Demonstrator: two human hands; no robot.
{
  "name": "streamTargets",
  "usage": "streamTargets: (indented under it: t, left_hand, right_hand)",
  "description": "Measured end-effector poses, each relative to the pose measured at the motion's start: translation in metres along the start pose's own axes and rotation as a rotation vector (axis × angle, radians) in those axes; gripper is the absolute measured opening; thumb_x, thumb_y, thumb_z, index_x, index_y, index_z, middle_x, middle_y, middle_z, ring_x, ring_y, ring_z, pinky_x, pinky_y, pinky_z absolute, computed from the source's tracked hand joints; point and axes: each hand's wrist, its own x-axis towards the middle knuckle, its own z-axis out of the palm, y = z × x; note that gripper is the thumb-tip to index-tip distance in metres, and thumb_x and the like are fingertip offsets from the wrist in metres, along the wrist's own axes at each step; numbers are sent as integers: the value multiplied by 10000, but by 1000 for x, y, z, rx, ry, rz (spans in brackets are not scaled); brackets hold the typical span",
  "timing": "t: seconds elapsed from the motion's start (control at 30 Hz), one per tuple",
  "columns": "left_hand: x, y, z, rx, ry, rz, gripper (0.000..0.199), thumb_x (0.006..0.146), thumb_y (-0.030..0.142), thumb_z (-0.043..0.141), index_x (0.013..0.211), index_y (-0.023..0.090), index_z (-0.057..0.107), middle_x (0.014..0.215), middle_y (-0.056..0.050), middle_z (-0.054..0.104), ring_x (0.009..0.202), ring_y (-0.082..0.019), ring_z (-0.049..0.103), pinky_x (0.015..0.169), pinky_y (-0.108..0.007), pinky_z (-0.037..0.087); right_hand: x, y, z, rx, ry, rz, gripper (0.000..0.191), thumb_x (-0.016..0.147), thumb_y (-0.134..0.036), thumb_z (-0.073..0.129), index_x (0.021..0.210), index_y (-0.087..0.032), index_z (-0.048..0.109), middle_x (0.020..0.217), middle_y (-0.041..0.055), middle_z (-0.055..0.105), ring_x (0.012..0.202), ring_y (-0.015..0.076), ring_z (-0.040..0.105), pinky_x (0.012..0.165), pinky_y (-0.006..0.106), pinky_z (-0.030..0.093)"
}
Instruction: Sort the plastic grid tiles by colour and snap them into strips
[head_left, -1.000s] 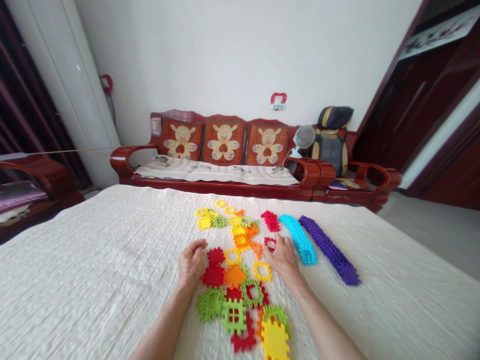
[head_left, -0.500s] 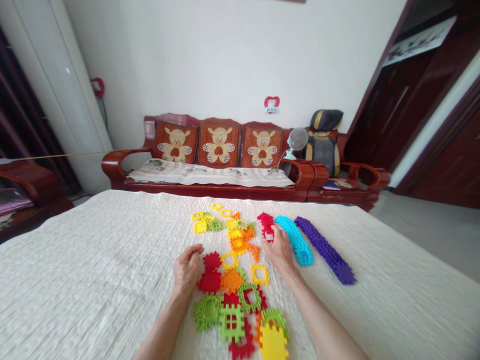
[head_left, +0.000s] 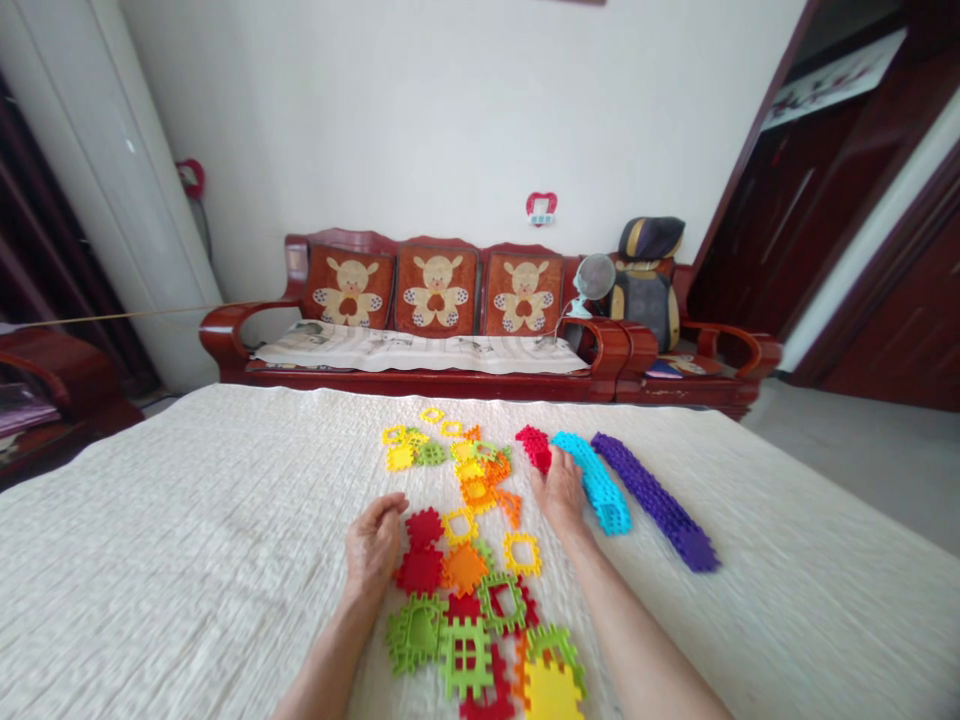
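Colourful notched plastic tiles lie in a loose heap down the middle of the table. My left hand (head_left: 375, 540) rests with curled fingers just left of two red tiles (head_left: 421, 567); whether its fingers hold anything is hidden. At the near end of a short red row of tiles (head_left: 535, 448) is my right hand (head_left: 559, 488), its fingers bent over and touching that row. Right beside it runs a light blue row (head_left: 596, 483), and farther right a longer purple row (head_left: 656, 503). Green tiles (head_left: 465, 655) and a yellow tile (head_left: 553, 690) lie nearest me.
A cream quilted cloth covers the table (head_left: 187, 540). Beyond its far edge stands a red wooden sofa (head_left: 427, 383) with bear cushions (head_left: 437, 290). A small fan (head_left: 595, 278) and a chair with a grey and yellow backrest (head_left: 646, 305) are at the right.
My right hand has shifted slightly over the near end of the red row, covering more of it. My left hand has barely moved.
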Motion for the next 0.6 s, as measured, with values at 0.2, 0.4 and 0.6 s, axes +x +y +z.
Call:
streamTargets:
  t: [0.2, 0.4, 0.6]
  left_hand:
    - [1, 2, 0, -17, 4, -1, 270, 655, 342, 553, 820, 191, 705, 818, -55, 741, 829, -213, 682, 822, -343, 516]
    - [1, 0, 0, -9, 6, -3, 275, 657, 339, 562, 837, 192, 708, 815, -61, 744, 825, -219, 686, 801, -343, 520]
    - [1, -2, -1, -1, 9, -1, 291, 663, 335, 552, 854, 180, 709, 826, -60, 746, 840, -208, 685, 795, -321, 518]
  right_hand:
    - [0, 1, 0, -29, -24, -4, 412, 835, -288, 484, 1206, -108, 495, 1168, 165, 581, 1081, 281, 503, 952, 404, 359]
    - [1, -1, -3, -25, -64, 17, 389, 825, -278, 503, 1181, -121, 513, 1173, 168, 573, 1080, 286, 506, 946, 396, 369]
    - [2, -4, -6, 8, -57, 34, 414, 822, -308, 506, 1186, -110, 516, 1189, 187, 551, 1091, 305, 495, 952, 430, 381]
